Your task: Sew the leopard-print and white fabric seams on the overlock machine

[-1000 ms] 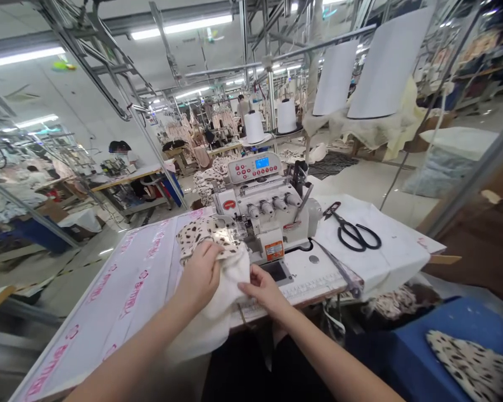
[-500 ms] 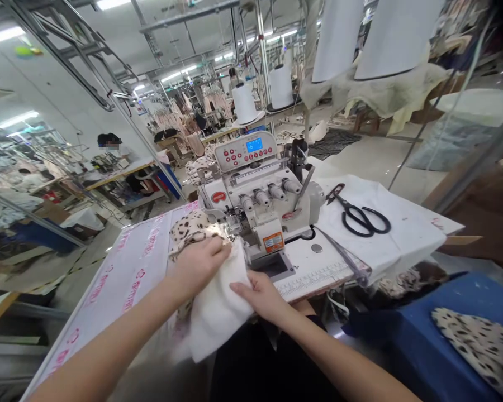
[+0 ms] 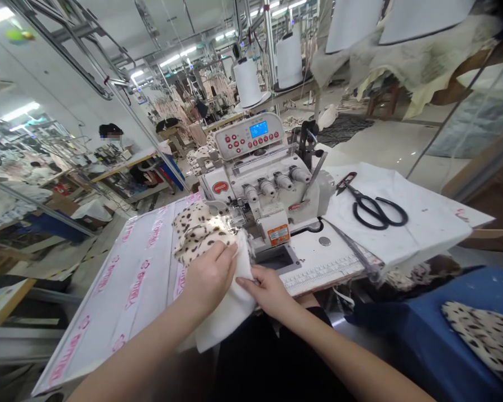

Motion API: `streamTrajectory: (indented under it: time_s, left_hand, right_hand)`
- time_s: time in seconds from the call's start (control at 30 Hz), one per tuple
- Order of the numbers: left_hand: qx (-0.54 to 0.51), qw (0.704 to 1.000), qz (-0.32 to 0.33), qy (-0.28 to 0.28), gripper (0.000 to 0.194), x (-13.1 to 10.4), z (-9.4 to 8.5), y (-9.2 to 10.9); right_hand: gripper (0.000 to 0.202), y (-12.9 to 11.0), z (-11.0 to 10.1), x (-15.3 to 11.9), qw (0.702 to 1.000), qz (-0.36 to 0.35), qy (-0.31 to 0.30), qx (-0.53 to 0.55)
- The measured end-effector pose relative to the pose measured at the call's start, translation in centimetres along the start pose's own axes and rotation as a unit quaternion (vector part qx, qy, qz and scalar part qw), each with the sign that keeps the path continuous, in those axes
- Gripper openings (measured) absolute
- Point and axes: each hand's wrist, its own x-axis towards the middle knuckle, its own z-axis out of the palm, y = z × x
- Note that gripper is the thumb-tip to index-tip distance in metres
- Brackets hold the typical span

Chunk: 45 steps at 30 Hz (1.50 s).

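A serger sewing machine [image 3: 268,192] with a lit blue display stands in front of me. Fabric [image 3: 224,324], white on the side facing me and cream with dark spots on its far part, runs up to the lit needle area. My left hand [image 3: 212,273] is closed on the fabric just before the presser foot, fingertips pinched at its upper edge. Lower and to the right, my right hand [image 3: 268,287] pinches the right edge of the white side between thumb and fingers. The fabric's lower end hangs over the table's front edge.
Black scissors [image 3: 377,212] lie on the white-covered table right of the machine. Large white thread cones [image 3: 248,84] stand behind it. A spotted fabric piece [image 3: 482,335] rests on a blue surface [image 3: 456,290] at lower right. Far left, another person [image 3: 111,134] sits at a machine.
My left hand has shifted slightly down and right, and more spotted fabric shows by the needle area. Both hands keep their hold. The view has moved a little.
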Motion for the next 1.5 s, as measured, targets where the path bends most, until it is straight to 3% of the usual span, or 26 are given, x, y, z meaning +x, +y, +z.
streamTrajectory:
  time_s: [0.2,0.43,0.6,0.93,1.13,1.33,1.5]
  left_hand:
    - [-0.054,0.997,-0.057,-0.011,0.019,-0.1,0.0,0.4]
    - [-0.021,1.000,-0.016,-0.001,0.017,0.1,0.8,0.6]
    - [-0.044,0.999,-0.019,0.012,0.017,-0.1,0.8,0.7]
    - [-0.044,0.999,-0.025,-0.021,0.019,1.1,1.3,-0.3]
    - [-0.029,0.992,-0.076,-0.094,0.021,1.3,0.3,0.6]
    - [0.026,0.996,-0.079,-0.013,0.019,0.6,0.8,2.0]
    - [0.025,0.998,-0.052,-0.037,0.016,0.7,1.3,1.8]
  right_hand:
    - [0.030,0.0,0.0,-0.4,0.999,0.034,-0.001,-0.024]
    - [0.027,-3.0,-1.2,-0.9,0.997,0.033,-0.059,-0.026]
    - [0.026,-3.1,-1.2,-1.2,0.994,0.031,-0.077,-0.065]
    - [0.027,-2.3,-1.3,0.1,0.995,0.014,-0.061,-0.077]
    - [0.024,-2.7,-1.3,-0.1,0.993,0.021,-0.052,-0.105]
    - [0.025,-2.9,-1.0,-1.1,0.989,0.038,-0.061,-0.130]
    - [0.026,-2.6,-1.1,-0.5,0.988,0.040,-0.064,-0.132]
